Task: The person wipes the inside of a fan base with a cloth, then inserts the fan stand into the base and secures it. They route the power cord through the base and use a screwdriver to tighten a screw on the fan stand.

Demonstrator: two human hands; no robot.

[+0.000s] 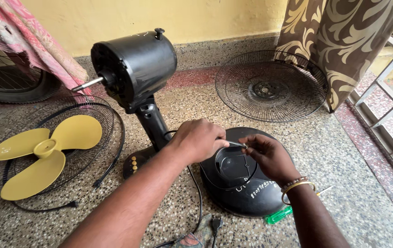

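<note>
A dismantled black pedestal fan lies on the floor. Its motor housing [134,64] with a bare metal shaft points left, on a neck with yellow buttons. My left hand [196,140] is closed around a thin metal tool above the round black base [244,190]. My right hand [270,156] pinches the tool's tip with a small metal piece over the square recess in the base; what the piece is I cannot tell. A bangle and bead bracelet sit on my right wrist.
A yellow three-blade propeller [40,154] rests on a wire grille at left. Another black grille [270,87] leans against a patterned curtain [343,41]. A green-handled screwdriver [281,214] lies beside the base. A black cord and plug [215,224] trail near me. Railing at right.
</note>
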